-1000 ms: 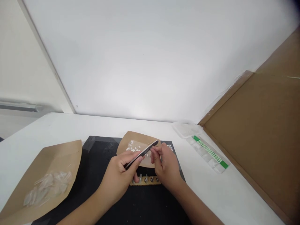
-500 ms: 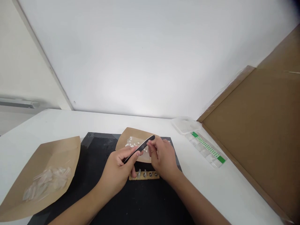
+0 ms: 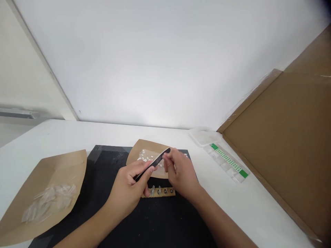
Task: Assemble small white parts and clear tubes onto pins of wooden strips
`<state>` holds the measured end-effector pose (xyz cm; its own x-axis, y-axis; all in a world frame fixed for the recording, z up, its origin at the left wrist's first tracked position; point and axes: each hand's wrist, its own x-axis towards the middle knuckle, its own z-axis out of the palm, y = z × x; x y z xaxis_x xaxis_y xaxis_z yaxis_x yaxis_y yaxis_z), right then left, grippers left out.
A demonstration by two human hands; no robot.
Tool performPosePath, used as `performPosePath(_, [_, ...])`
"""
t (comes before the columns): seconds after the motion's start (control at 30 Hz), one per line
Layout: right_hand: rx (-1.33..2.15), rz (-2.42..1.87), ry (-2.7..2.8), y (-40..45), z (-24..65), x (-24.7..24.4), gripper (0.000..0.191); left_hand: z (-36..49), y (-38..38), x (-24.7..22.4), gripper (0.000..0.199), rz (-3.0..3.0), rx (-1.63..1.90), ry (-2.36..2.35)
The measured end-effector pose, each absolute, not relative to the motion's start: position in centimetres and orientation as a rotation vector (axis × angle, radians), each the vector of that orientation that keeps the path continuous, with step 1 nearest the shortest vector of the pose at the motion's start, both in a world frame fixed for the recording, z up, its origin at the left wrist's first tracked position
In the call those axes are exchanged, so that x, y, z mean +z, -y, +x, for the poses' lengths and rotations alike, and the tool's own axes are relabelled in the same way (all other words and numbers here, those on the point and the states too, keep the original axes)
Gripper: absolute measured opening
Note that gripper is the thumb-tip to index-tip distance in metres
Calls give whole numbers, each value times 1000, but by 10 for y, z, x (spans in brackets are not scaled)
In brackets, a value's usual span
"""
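Note:
My left hand (image 3: 130,184) is closed around a thin black nail file (image 3: 153,166), tilted up to the right. At the file's upper end, my right hand (image 3: 179,172) pinches with thumb and index finger; whatever lies between them is too small to make out. Below both hands a tan strip (image 3: 161,195) rests on the black mat (image 3: 116,213), with several round metal spots and a couple of clear upright pieces. Behind the hands, small white pieces (image 3: 145,159) lie in a brown paper tray (image 3: 133,155), partly covered by the hands.
A larger brown paper tray (image 3: 59,165) at the left holds a heap of clear plastic pieces (image 3: 49,203). To the right lie a clear packet with a green-patterned strip (image 3: 229,160) and a translucent lid-like container (image 3: 204,137). A cardboard sheet (image 3: 284,148) borders the right side.
The view has shifted slightly. Both hands and the nail file keep almost the same pose, with only small finger movement at the right hand.

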<state>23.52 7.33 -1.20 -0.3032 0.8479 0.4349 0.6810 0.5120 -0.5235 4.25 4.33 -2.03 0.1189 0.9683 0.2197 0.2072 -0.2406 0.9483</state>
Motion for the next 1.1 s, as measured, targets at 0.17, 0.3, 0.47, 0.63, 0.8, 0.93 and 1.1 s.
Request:
performPosePath(0.17, [206, -1212, 2077, -74, 233, -18, 29, 40, -43, -15, 29, 1619, 1186, -1200])
performPosePath(0.3, [208, -1103, 2087, -73, 231, -19, 28, 40, -43, -11, 28, 1604, 1184, -1203])
performPosePath(0.47, [111, -1090, 2033, -72, 227, -20, 28, 41, -43, -14, 32, 1537, 1170, -1196])
performPosePath(0.63, [87, -1057, 2103, -74, 230, -16, 28, 43, -41, -15, 34, 1522, 1149, -1200])
performPosePath(0.8, [105, -1096, 2114, -76, 232, -14, 30, 43, -41, -16, 32, 1535, 1152, -1213])
performPosePath(0.93, [91, -1137, 2088, -76, 230, -15, 30, 43, -42, -20, 33, 1526, 1150, -1220])
performPosePath(1.1, [43, -1094, 2179, -75, 230, -14, 28, 43, -42, -19, 32, 1533, 1165, -1203])
